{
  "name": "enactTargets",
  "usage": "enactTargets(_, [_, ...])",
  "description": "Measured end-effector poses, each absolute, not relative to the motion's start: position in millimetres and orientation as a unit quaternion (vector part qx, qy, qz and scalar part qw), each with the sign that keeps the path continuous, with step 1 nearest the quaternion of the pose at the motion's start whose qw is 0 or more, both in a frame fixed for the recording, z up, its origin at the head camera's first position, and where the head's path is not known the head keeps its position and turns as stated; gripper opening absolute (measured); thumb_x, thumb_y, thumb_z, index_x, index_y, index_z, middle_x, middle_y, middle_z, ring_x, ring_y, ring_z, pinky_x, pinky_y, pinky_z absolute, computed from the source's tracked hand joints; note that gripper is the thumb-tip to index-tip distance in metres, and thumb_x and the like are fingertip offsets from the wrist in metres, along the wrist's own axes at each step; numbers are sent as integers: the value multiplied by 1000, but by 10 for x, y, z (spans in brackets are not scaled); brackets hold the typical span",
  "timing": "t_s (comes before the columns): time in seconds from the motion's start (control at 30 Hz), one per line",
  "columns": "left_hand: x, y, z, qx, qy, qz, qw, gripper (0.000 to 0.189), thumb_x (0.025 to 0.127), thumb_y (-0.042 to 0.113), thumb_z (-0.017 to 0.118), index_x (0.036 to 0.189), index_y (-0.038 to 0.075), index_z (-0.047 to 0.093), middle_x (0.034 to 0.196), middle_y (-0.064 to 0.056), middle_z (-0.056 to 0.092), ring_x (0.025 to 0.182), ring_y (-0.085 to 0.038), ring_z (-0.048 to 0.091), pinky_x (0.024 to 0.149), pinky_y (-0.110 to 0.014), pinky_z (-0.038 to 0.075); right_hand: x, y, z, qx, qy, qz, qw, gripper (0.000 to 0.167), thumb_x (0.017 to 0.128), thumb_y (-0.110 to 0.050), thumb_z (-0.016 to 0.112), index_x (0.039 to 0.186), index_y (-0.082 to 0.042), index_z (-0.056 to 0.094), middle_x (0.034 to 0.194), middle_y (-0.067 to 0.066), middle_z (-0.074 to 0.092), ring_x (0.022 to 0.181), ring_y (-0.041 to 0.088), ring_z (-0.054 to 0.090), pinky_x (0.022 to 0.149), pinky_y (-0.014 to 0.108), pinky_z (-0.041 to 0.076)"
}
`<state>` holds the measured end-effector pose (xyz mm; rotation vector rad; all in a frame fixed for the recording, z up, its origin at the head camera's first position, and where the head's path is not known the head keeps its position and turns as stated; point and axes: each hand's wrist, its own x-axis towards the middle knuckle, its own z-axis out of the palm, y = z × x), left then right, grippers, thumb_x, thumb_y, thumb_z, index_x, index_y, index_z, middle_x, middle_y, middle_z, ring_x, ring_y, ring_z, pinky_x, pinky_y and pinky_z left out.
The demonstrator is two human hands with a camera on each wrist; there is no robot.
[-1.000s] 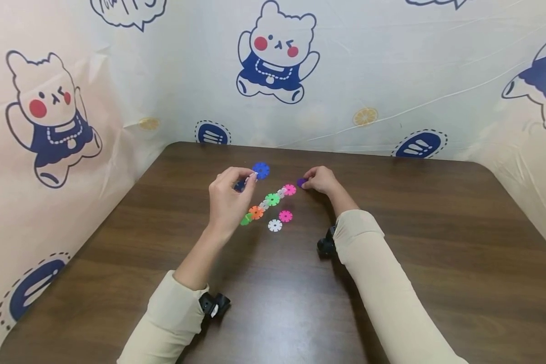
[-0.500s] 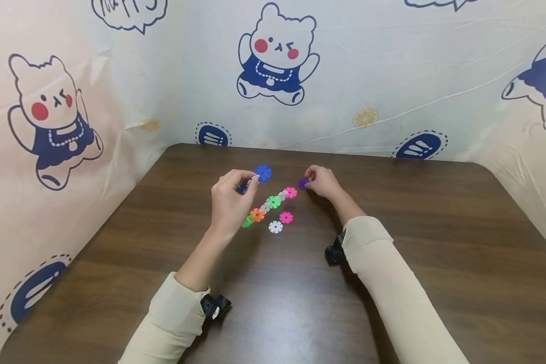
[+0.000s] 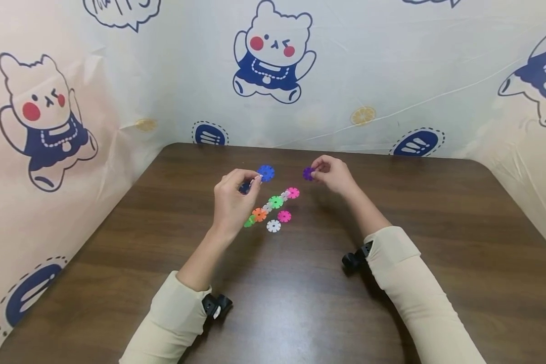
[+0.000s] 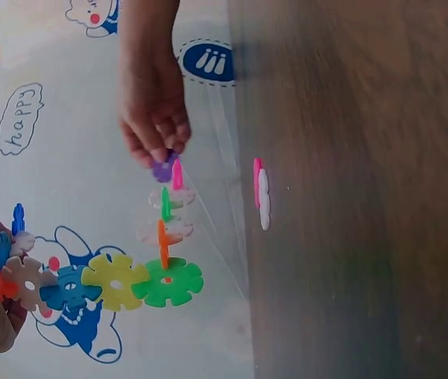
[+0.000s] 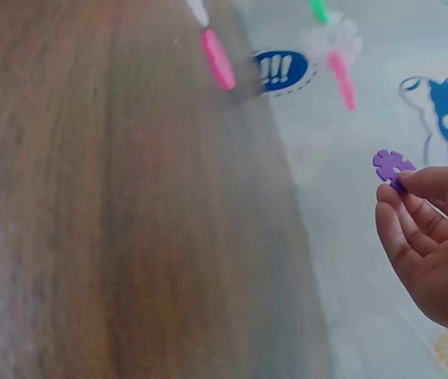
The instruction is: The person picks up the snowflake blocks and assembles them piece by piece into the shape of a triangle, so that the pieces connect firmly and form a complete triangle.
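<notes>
My left hand pinches a chain of interlocking snowflake discs in the air above the table. In the left wrist view the chain runs through clear, blue, yellow and green discs, then turns along orange, clear and green ones to a pink disc. A blue disc sticks out beyond the left fingertips. Off to the right, my right hand holds a single purple snowflake disc between thumb and fingers, apart from the chain's pink end. Left fingers cover part of the chain.
A loose pink disc and a white disc lie on the brown wooden table, close together below the chain. Behind the table hangs a printed sheet.
My right hand has moved right and slightly farther away with the purple disc, widening its gap from the chain's pink end. The left hand and chain have shifted only slightly right.
</notes>
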<state>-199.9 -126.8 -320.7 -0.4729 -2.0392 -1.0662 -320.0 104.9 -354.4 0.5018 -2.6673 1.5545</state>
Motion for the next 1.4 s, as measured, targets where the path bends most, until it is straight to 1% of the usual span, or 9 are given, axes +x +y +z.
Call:
enactTargets(0.17, [-2000, -1252, -3212, -191, -798, -423, 385, 6, 80, 0, 69, 86, -3, 67, 82, -11, 66, 73, -20, 59, 69, -33, 45, -3031, 1067, -3375, 183, -825, 535, 24, 13, 85, 3, 61, 97, 5, 56, 84, 15, 58, 75, 25, 61, 72, 44, 52])
enactTargets(0.37, [-2005, -1227, -3211, -202, -799, -420, 380, 5, 81, 0, 68, 85, -3, 67, 82, -11, 67, 73, -19, 60, 70, -33, 43, -2853, 1049, -3219, 213, -793, 570, 40, 15, 84, 3, 63, 97, 7, 56, 84, 15, 59, 72, 17, 61, 68, 32, 53])
enactTargets(0.57, [-1995, -1207, -3198, -199, -805, -421, 368, 5, 82, 2, 68, 85, -2, 67, 82, -10, 66, 74, -18, 59, 71, -33, 43, -2641, 974, -3095, 249, -747, 615, 44, 15, 84, 5, 62, 96, 9, 53, 87, 17, 62, 75, 23, 64, 68, 28, 53])
enactTargets(0.7, [-1976, -1185, -3201, -201, -811, -424, 350, 6, 82, 3, 68, 86, -1, 67, 82, -9, 66, 75, -18, 59, 71, -33, 44, -2545, 935, -3058, 268, -716, 643, 43, 13, 84, 8, 61, 93, 9, 52, 86, 15, 64, 74, 25, 65, 71, 34, 53])
enactTargets(0.8, [-1968, -1170, -3212, -204, -814, -424, 340, 5, 83, 4, 68, 86, -1, 67, 82, -8, 66, 76, -17, 58, 72, -32, 45, -2512, 917, -3052, 282, -692, 664, 43, 12, 83, 12, 59, 91, 10, 51, 84, 11, 65, 73, 24, 65, 71, 37, 53])
enactTargets(0.93, [-1962, -1152, -3222, -215, -814, -427, 331, 6, 82, 4, 68, 85, 0, 67, 81, -8, 66, 75, -16, 57, 73, -32, 44, -2501, 907, -3064, 296, -663, 687, 35, 11, 83, 16, 56, 90, 11, 49, 83, 6, 66, 73, 20, 66, 69, 33, 54])
enactTargets(1.07, [-1957, -1139, -3231, -231, -810, -433, 323, 6, 82, 3, 69, 85, -1, 67, 79, -8, 65, 73, -21, 57, 68, -35, 44, -2503, 899, -3085, 304, -655, 692, 22, 12, 82, 18, 55, 91, 12, 49, 82, 4, 65, 72, 18, 66, 70, 34, 53])
enactTargets(1.2, [-1951, -1130, -3237, -240, -809, -437, 312, 7, 82, 4, 69, 86, -1, 67, 80, -8, 66, 73, -24, 56, 64, -37, 46, -2497, 896, -3105, 307, -662, 684, 19, 12, 83, 17, 56, 92, 13, 49, 81, 4, 64, 72, 22, 65, 71, 35, 53])
enactTargets(1.4, [-1940, -1112, -3229, -243, -808, -441, 305, 7, 81, 5, 70, 86, 0, 67, 79, -6, 65, 72, -16, 53, 63, -36, 48, -2480, 882, -3123, 319, -660, 680, 14, 14, 83, 16, 56, 94, 14, 48, 83, 10, 62, 73, 27, 65, 72, 33, 53])
